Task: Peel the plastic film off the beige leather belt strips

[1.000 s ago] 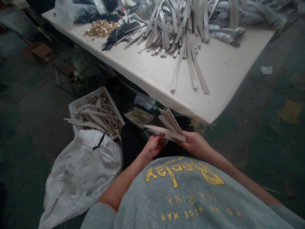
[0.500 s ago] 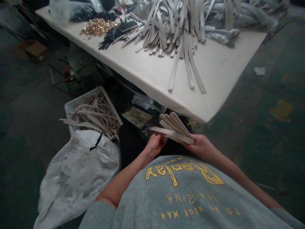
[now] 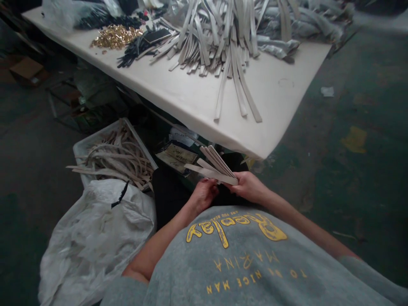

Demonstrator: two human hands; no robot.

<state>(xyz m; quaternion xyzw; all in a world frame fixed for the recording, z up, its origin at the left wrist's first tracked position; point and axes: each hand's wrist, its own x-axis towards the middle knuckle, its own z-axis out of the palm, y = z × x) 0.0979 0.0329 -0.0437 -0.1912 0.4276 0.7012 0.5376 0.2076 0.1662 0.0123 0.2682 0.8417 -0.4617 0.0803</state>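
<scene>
Both hands (image 3: 223,191) low, gripping fanned strips (image 3: 214,167)

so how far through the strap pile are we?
Done: a white bin on the floor holds a tangle of beige straps. In hand: the right hand grips a fanned bundle of straps, and the left hand touches its lowest strap. Left: a large heap of grey straps covers the table, so most looks undone.

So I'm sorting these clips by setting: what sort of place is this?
Probably a small workshop for straps or belts: a table heaped with pale strips, a pile of gold fittings, and a crate of strips on the floor.
</scene>
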